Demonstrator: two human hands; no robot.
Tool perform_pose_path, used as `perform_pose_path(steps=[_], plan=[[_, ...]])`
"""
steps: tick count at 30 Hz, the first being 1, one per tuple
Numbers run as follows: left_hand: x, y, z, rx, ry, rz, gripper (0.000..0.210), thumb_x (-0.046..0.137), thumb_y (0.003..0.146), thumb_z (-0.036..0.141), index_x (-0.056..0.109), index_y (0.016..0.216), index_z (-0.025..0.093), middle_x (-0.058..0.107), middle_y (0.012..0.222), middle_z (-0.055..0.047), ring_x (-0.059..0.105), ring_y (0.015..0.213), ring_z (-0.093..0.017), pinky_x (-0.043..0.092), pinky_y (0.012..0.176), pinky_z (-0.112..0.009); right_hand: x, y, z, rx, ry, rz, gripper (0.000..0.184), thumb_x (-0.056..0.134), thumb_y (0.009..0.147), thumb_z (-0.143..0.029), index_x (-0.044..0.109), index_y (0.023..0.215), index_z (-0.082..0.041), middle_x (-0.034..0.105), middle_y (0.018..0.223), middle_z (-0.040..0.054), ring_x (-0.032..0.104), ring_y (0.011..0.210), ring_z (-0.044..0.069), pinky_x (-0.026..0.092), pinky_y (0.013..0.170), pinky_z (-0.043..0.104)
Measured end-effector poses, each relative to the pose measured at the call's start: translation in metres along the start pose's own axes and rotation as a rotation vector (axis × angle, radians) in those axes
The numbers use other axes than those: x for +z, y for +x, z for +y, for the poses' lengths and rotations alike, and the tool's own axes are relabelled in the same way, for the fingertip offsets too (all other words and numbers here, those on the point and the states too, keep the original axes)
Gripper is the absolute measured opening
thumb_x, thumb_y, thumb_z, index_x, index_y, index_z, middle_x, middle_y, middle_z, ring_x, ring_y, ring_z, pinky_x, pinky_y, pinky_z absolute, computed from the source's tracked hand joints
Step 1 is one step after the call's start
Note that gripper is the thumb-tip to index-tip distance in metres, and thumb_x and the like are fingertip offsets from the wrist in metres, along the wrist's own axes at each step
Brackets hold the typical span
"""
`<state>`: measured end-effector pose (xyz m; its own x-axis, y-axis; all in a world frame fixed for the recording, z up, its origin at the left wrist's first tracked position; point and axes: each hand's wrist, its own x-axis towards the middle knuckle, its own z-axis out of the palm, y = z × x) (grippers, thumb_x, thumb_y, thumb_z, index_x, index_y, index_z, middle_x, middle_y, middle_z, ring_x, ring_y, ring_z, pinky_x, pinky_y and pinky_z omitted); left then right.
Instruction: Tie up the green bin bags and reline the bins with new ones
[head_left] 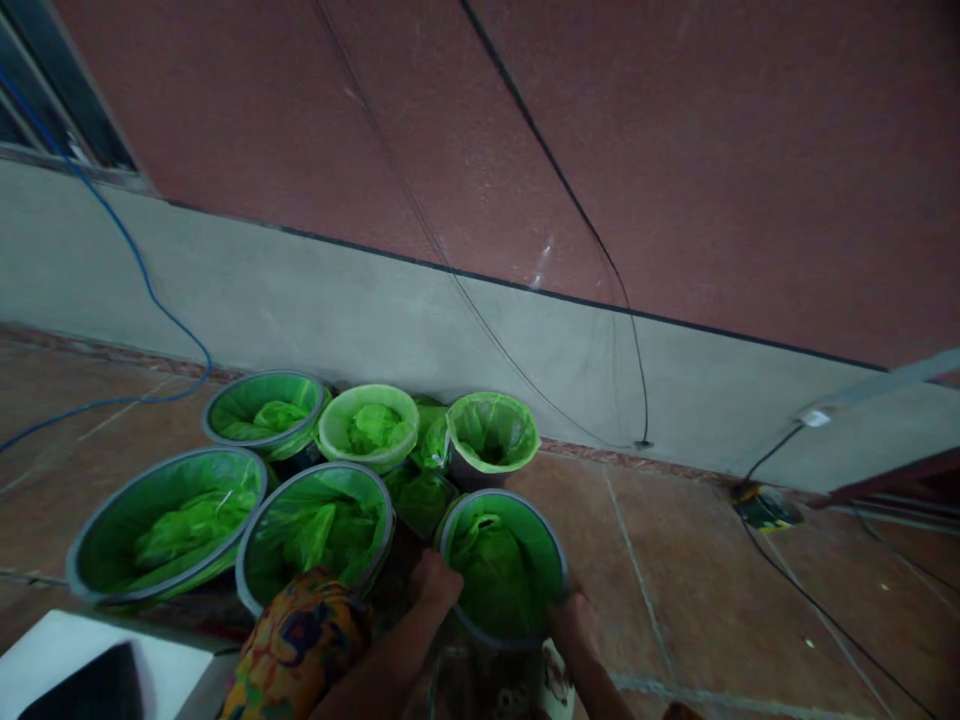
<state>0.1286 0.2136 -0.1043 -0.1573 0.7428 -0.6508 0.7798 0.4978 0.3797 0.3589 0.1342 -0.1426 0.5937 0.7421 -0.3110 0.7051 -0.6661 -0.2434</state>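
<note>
Bin (541, 560) sits between left grip (439, 580) and right grip (576, 618), each curled closed on its rim.

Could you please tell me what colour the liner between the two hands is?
The liner is green, as the head view shows best.

The one camera sat on the person's head, looking forward and steeply down from above the left hand (439, 580) and right hand (574, 622), which came in near the bottom edge. The near bin (556, 535) lay between them, close enough for the lens to look into its mouth. Beyond, the view took in the other bins (90, 520), the floor (720, 590) and, filling the upper half, the wall (765, 170), whose stripe (375, 248) sloped down rightward; the left edge cut off a window (56, 95)
</note>
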Motion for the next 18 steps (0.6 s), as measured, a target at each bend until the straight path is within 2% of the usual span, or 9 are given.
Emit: perform_pose_path(steps=[6,9,12,15,18], plan=[[-0.022,-0.013,0.004,0.027,0.048,0.024,0.041,0.059,0.073,0.016,0.059,0.114,0.007,0.069,0.112,-0.023,0.065,0.110,-0.033,0.051,0.085,-0.036,-0.015,-0.008,0.003,-0.035,0.045,0.005,0.024,0.050,0.077,-0.037,0.064,0.081,-0.018,0.072,0.077,0.0133,0.072,0.073,0.028,0.052,0.064,0.034],[-0.039,-0.019,0.009,0.107,0.089,0.014,0.034,0.057,0.077,0.022,0.061,0.108,0.010,0.068,0.114,-0.022,0.064,0.112,-0.032,0.049,0.087,-0.036,-0.037,-0.005,0.002,-0.027,0.165,-0.017,0.027,0.048,0.080,-0.041,0.065,0.083,-0.020,0.073,0.074,0.0096,0.070,0.062,0.023,0.049,0.056,0.028],[-0.064,-0.025,0.019,0.220,0.059,0.054,0.029,0.054,0.082,0.032,0.062,0.102,0.012,0.070,0.109,-0.019,0.064,0.108,-0.032,0.047,0.086,-0.036,-0.063,0.011,-0.005,-0.044,0.282,0.041,0.031,0.050,0.079,-0.045,0.067,0.083,-0.020,0.073,0.070,0.0085,0.070,0.061,0.023,0.047,0.052,0.027],[-0.091,-0.033,0.032,0.301,-0.126,0.142,0.037,0.050,0.088,0.043,0.057,0.107,0.012,0.071,0.095,-0.014,0.068,0.094,-0.027,0.046,0.078,-0.032,-0.086,0.043,-0.030,-0.111,0.391,0.127,0.035,0.054,0.078,-0.047,0.069,0.087,-0.017,0.073,0.069,0.0086,0.069,0.061,0.023,0.047,0.052,0.026],[-0.108,-0.044,0.044,0.425,-0.368,0.194,0.044,0.047,0.090,0.048,0.051,0.117,0.014,0.070,0.096,-0.009,0.067,0.083,-0.021,0.045,0.072,-0.028,-0.100,0.090,-0.079,-0.165,0.394,0.189,0.035,0.052,0.080,-0.043,0.071,0.087,-0.014,0.071,0.064,0.0082,0.068,0.059,0.022,0.047,0.052,0.026]])
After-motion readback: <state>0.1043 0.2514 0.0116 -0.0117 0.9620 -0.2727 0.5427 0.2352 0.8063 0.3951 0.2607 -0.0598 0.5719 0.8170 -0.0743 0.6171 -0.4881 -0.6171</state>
